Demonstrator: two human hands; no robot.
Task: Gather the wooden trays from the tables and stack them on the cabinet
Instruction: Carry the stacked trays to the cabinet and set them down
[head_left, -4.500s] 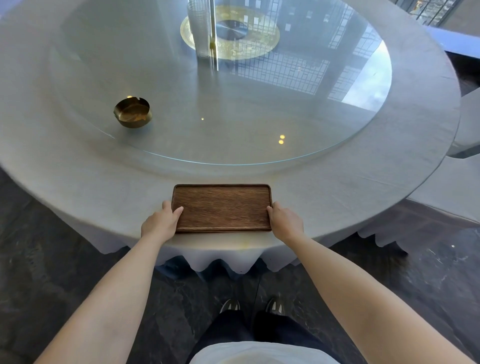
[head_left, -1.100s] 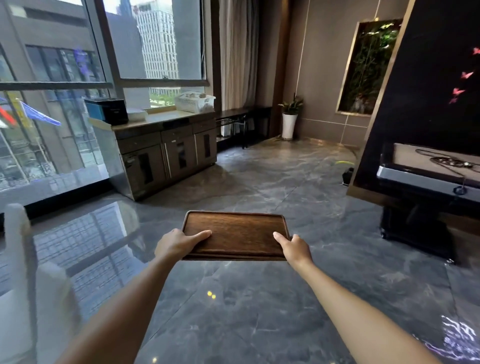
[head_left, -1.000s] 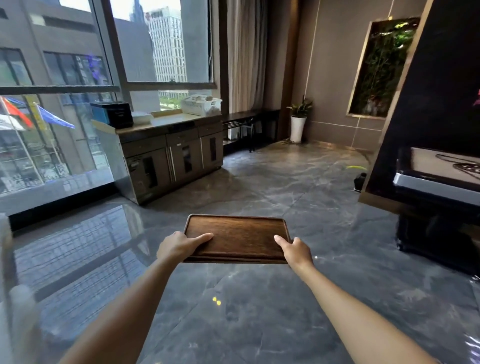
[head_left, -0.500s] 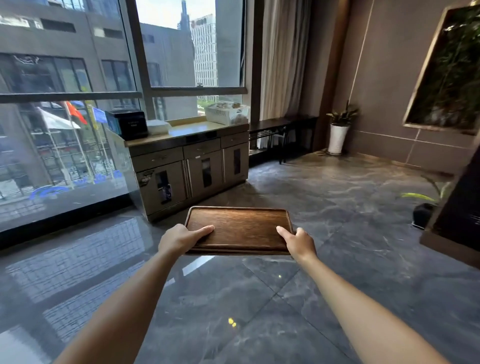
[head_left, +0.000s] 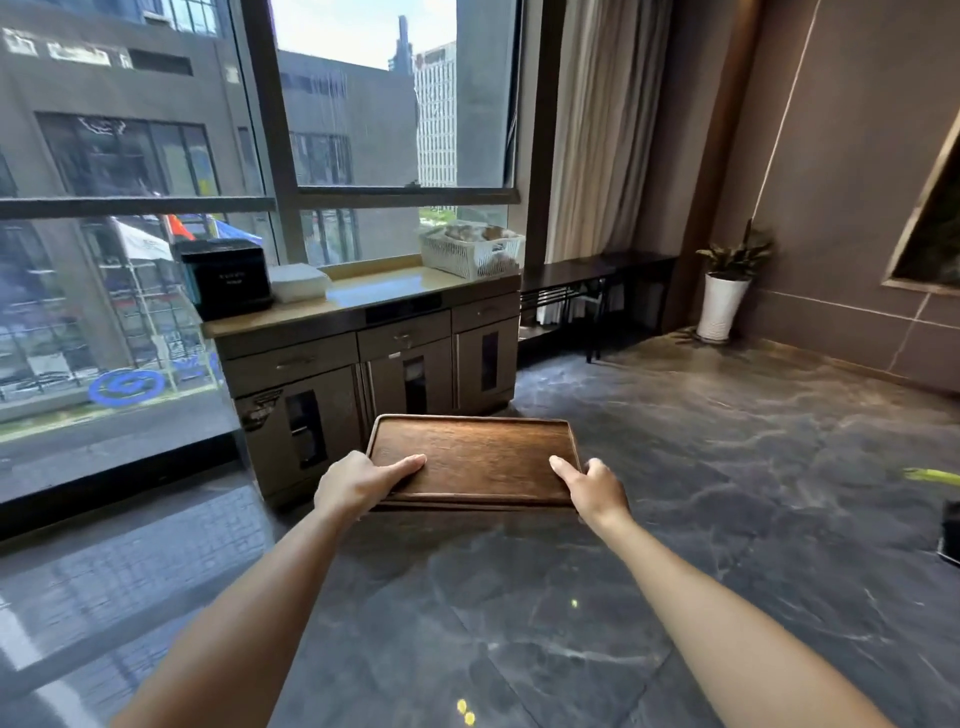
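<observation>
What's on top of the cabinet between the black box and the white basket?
Head view: a white folded stack lies beside the black box; the cabinet top is bare up to the white basket.

Both forearms are bare, no sleeves, rings or watches showing.

An upscale restaurant or hotel dining room. Polished marble floor (head_left: 675, 519), service cabinet (head_left: 363, 353) by tall windows (head_left: 363, 130), heavy curtains (head_left: 597, 130).
</observation>
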